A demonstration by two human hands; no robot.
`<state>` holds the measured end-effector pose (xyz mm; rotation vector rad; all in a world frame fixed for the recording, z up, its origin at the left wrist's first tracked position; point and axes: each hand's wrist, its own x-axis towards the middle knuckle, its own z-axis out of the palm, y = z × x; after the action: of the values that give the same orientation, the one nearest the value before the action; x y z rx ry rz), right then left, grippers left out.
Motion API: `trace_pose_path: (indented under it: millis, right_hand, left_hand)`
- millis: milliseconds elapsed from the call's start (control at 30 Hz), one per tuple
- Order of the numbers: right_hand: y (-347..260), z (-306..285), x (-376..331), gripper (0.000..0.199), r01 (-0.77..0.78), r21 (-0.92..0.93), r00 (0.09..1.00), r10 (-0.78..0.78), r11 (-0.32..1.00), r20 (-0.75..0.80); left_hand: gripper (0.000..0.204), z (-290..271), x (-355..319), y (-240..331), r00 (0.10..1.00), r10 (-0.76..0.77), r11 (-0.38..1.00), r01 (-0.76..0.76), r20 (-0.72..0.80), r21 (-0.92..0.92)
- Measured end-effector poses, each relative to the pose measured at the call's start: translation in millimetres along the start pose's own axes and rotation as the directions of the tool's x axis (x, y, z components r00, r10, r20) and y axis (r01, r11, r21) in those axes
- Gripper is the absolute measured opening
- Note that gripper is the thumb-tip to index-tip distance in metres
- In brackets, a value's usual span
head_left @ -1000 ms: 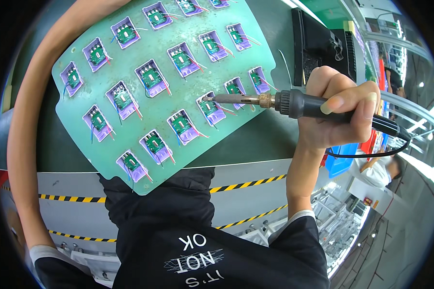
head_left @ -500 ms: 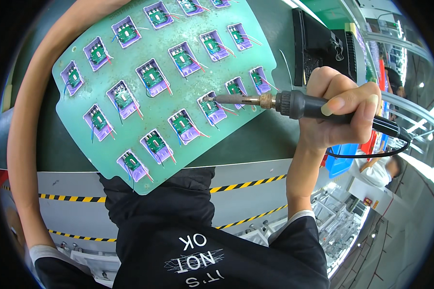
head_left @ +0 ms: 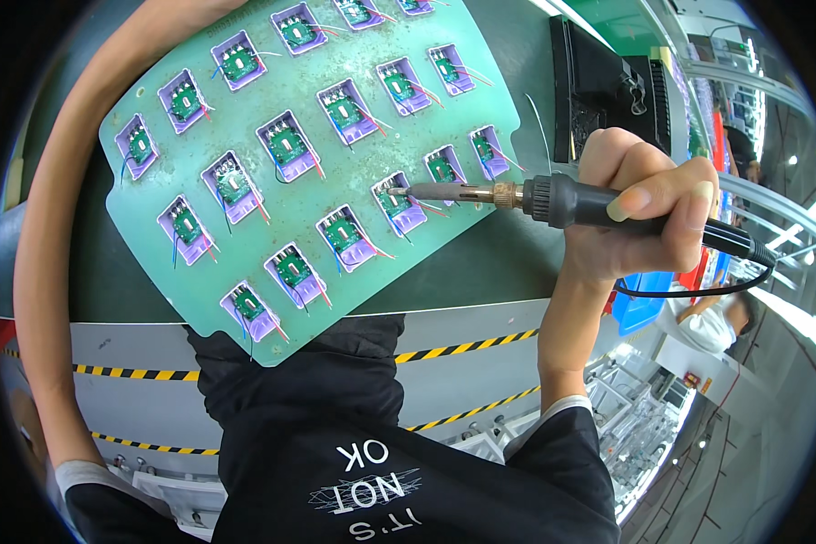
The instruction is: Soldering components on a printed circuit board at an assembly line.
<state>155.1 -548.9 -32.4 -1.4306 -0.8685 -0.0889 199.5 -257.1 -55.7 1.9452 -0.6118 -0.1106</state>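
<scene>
My right hand [head_left: 639, 204] is closed round the black handle of a soldering iron [head_left: 558, 201]. The iron's metal barrel points left, and its tip is over the upper part of a small green circuit board [head_left: 393, 201]. That board sits in a purple plastic case [head_left: 412, 221] with thin coloured wires hanging out. Whether the tip touches the board, I cannot tell. Several similar cases with boards and wires sit in rows on a large pale green plate [head_left: 290, 213]. Along the left runs my left forearm, leaving the view at the top; the left hand is out of sight.
Beneath the plate is a dark green worktable [head_left: 508, 263], its front edge near my lap. Black equipment [head_left: 598, 82] stands at the far right. A blue bin [head_left: 639, 304] is beyond my right wrist, where the iron's cable [head_left: 698, 293] loops. Another person [head_left: 707, 322] is farther right.
My right hand and the soldering iron have shifted very slightly, the tip moving a little right and nearer to me over the same board. The plate and cases look almost unmoved.
</scene>
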Motion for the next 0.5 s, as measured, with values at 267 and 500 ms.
trace_pose_path:
  millis: [267, 500]
  right_hand:
    - [-5.6, -17.5, 0.9, 0.033, -0.019, 0.023, 0.959, 0.025, 1.000, -0.282]
    - [-7.6, -24.1, 10.8, 0.035, -0.008, 0.069, 0.911, 0.035, 0.998, -0.410]
  left_hand:
    - [0.027, 3.6, 2.3, 0.5, 1.000, 0.009, 1.000, -0.009, 0.007, -0.003]
    - [0.027, -3.6, -1.5, -1.7, 1.000, 0.027, 0.999, -0.027, -0.013, 0.024]
